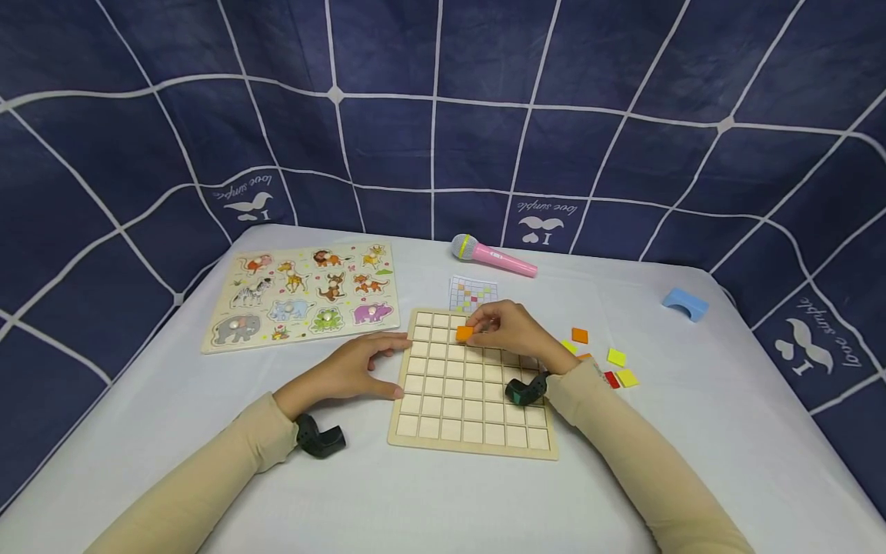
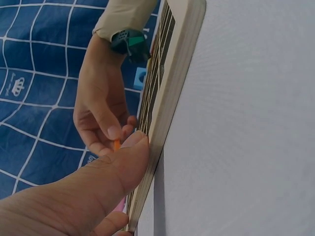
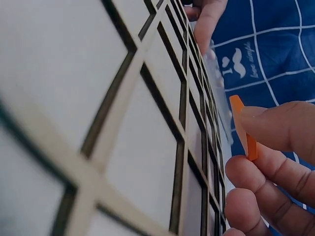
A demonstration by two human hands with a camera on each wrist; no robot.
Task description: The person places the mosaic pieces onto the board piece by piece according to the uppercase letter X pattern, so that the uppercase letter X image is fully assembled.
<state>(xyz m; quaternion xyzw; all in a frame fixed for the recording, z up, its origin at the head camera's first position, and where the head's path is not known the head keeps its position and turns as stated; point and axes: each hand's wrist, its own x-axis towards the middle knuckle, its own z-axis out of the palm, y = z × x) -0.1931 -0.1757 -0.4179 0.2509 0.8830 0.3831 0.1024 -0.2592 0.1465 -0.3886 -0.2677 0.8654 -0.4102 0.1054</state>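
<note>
My right hand point(image 1: 508, 331) pinches a small square orange tile point(image 1: 464, 334) between thumb and fingers over the upper part of a wooden grid board point(image 1: 474, 447). Up close in the right wrist view, the tile point(image 3: 244, 129) is tilted on edge and stands apart from the board's dark-lined cells. My left hand point(image 1: 353, 368) rests at the board's left edge, its thumb and fingers spread along it. The left wrist view shows that thumb point(image 2: 118, 172) touching the board's side point(image 2: 170, 93); the other fingers are mostly hidden behind it.
Several loose tiles, among them a yellow one point(image 1: 627, 378), lie right of the board. A printed pattern card point(image 1: 474, 292) and a pink microphone point(image 1: 501, 261) are behind it. An animal puzzle point(image 1: 311, 296) lies left; a blue arch block point(image 1: 685, 304) is far right.
</note>
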